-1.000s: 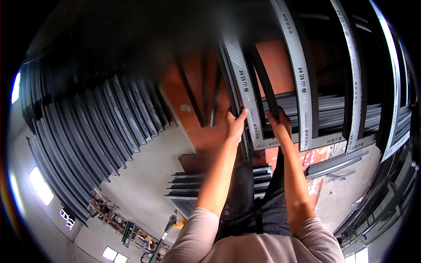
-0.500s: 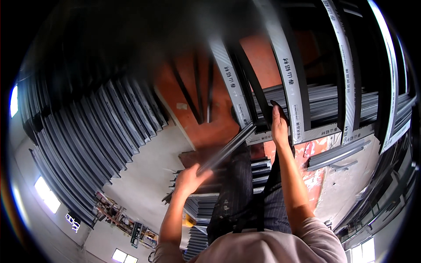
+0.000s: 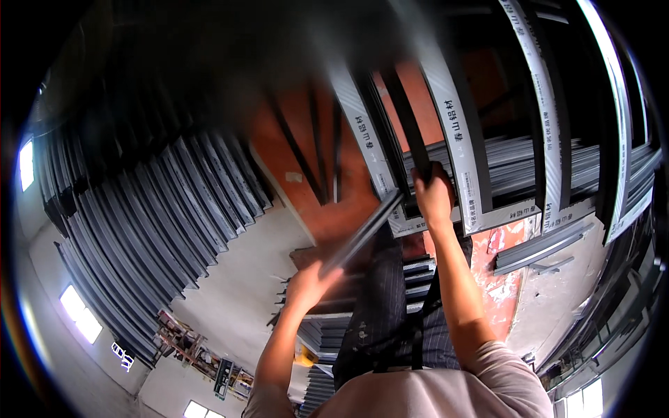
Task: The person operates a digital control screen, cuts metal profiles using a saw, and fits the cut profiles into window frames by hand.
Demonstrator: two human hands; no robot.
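My left hand is closed round the lower end of a short grey metal profile, blurred near the fingers. This piece slants up to the right, its far end close to a film-covered profile. To its right, my right hand grips the near end of a long dark metal bar, which runs away from me between two film-covered profiles. The bar's far end fades into shadow. A second film-covered profile stands just right of my right hand.
A large row of dark profiles fills the left side. Grey profiles are stacked behind the film-covered ones. More short profiles lie by my legs. Thin dark bars lie on the reddish-brown surface.
My right hand has shifted slightly left and turned, its fingers now over the dark bar's end, and the bar has swung a little. The left hand has moved slightly right with its profile.
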